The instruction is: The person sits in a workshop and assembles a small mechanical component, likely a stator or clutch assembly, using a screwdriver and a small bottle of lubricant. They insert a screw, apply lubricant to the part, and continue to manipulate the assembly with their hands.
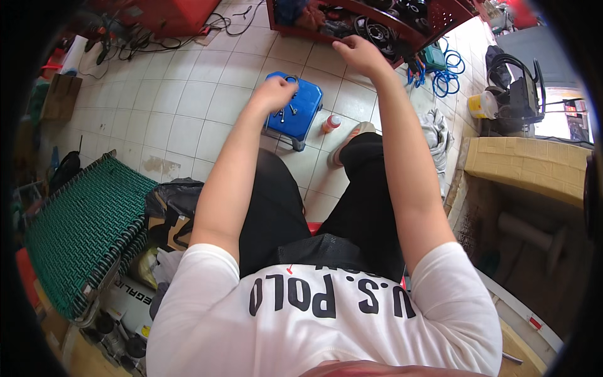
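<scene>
- The blue stool (309, 105) stands on the floor in front of the knees; its top is squarish with rounded corners, smooth like moulded plastic, on short splayed legs.
- Small metal parts (293, 110) lie loose across the stool top, silvery, slim and knobbed; they are too small to identify. A dark ring-shaped piece (291, 79) sits near the far edge.
- The left hand (276, 94) is over the stool's left side with fingers curled in, covering part of the top; whether it grips anything cannot be made out.
- The right hand (363, 55) is raised beside the red rack (301, 32), thumb and forefinger close together, other fingers bent; I cannot see whether something is pinched there.
- A small reddish bottle (330, 124) with a pale cap stands just right of the stool, between it and the shoe (353, 139).
- The metal rack, with perforated side panels, holds dark, rounded parts.
- Right of it, glossy blue hose (447, 74) lies coiled; crumpled grey cloth (435, 135) lies nearer.
- Pale square tiles (182, 100) cover the floor.
- At left is a green woven lounger (88, 226), its strands tightly plaited.
</scene>
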A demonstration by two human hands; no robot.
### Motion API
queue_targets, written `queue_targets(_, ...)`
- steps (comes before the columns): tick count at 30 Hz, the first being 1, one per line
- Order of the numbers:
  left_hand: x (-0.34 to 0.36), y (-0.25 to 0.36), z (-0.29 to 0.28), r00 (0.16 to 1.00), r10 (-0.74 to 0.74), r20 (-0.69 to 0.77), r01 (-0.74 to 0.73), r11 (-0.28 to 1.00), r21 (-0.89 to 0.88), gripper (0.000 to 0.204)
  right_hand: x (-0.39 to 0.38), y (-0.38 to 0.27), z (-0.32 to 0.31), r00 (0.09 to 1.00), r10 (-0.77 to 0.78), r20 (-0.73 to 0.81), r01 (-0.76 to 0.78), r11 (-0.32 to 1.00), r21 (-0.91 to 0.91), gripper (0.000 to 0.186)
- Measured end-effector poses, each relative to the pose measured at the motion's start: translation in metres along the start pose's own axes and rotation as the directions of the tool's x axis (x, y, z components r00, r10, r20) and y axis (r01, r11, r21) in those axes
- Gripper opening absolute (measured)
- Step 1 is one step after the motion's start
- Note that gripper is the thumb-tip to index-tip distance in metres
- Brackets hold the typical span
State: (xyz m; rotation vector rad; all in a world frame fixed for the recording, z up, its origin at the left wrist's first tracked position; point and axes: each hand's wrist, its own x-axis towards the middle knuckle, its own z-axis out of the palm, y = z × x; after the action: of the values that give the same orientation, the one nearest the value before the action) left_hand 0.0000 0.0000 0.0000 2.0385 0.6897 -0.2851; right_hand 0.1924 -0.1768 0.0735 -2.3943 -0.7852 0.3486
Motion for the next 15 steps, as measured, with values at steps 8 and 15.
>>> queue_targets(8,-0.029,-0.010,-0.013,0.950,-0.218,0.224,0.223,0.975,0.006,0.042,-0.129,-0.010,0.049,0.808,-0.015,0.589,0.069,0.995,-0.071,0.046)
queue_targets(15,-0.069,-0.007,-0.027,0.726,-0.444,0.524,0.129,0.837,0.531,0.050,-0.092,-0.003,0.069,0.956,-0.119,0.267,0.117,0.993,0.020,0.052)
